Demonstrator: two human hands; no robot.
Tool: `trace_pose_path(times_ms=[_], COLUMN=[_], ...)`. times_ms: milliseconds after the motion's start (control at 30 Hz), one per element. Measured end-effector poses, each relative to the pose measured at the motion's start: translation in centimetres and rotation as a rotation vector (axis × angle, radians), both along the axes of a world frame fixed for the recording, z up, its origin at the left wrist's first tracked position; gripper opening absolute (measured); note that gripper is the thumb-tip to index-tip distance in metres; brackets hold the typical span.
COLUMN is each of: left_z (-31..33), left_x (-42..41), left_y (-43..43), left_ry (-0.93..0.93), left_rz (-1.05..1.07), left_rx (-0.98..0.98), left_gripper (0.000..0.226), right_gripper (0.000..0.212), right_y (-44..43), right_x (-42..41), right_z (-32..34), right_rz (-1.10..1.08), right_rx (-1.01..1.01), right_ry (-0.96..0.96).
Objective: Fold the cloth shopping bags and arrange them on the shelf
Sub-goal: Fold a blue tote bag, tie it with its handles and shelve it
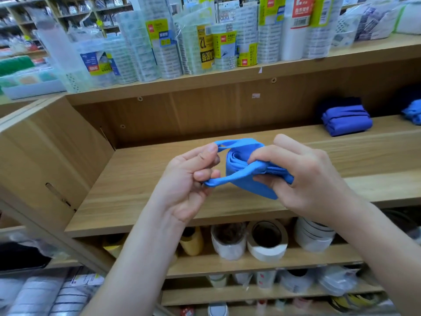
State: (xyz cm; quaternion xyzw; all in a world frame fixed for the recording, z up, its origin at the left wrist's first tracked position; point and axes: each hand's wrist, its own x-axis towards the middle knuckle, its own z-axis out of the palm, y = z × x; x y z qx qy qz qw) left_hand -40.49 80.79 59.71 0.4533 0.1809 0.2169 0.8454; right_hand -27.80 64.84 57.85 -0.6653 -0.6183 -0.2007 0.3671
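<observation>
Our right hand [303, 179] is gripping the rolled bag [246, 179]; our left fingers [206, 174] are pinching its strap [230, 177]; we are judging a taut wrap best, roll kept tight.

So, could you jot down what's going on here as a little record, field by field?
held item: light blue bag, folded into a bundle, in the air
left grip: hand pinches the handle loop, stretched taut
right grip: hand holds the bundle
wooden shelf: folded blue bag at back right; more blue cloth at the picture's edge
shelf below: tape rolls
</observation>
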Motion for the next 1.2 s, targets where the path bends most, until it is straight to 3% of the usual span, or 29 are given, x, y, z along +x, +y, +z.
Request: trace_pose_path(times_ms=[267,567,667,800,933,1100,1200], left_z=[-0.8,-0.9,-0.6,-1.1,-1.2,-1.5,-1.9], left_x=[0.3,1.9,2.5,2.3,2.1,1.8,1.3], left_y=[0.8,0.0,0.0,-0.3,-0.4,-1.2,-1.5], left_ry=[0.098,0.241,0.305,0.340,0.386,0.031,-0.099], left_rz=[0.133,0.283,0.150,-0.075,-0.002,0.070,0.062], left_rx=[0.255,0.778,0.710,0.537,0.660,0.735,0.796], left_gripper=[0.013,0.006,0.007,0.027,0.027,0.042,0.037], right_gripper=[0.023,0.029,0.028,0.028,0.028,0.030,0.029], right_y=[-0.1,0.1,0.0,0.1,0.5,1.4,2.0], right_x=[-0.4,-1.1,-0.6,-0.2,-0.7,-1.0,-1.3], right_z=[-0.8,-2.1,-2.3,-2.8,-3.4,-3.1,-3.1], right_rz=[0.161,0.170,0.118,0.053,0.076,0.239,0.304], right_rx=[-0.059,-0.092,-0.032,0.105,0.251,0.446,0.523], right_ry=[0.206,0.166,0.179,0.363,0.684,0.955,1.121])
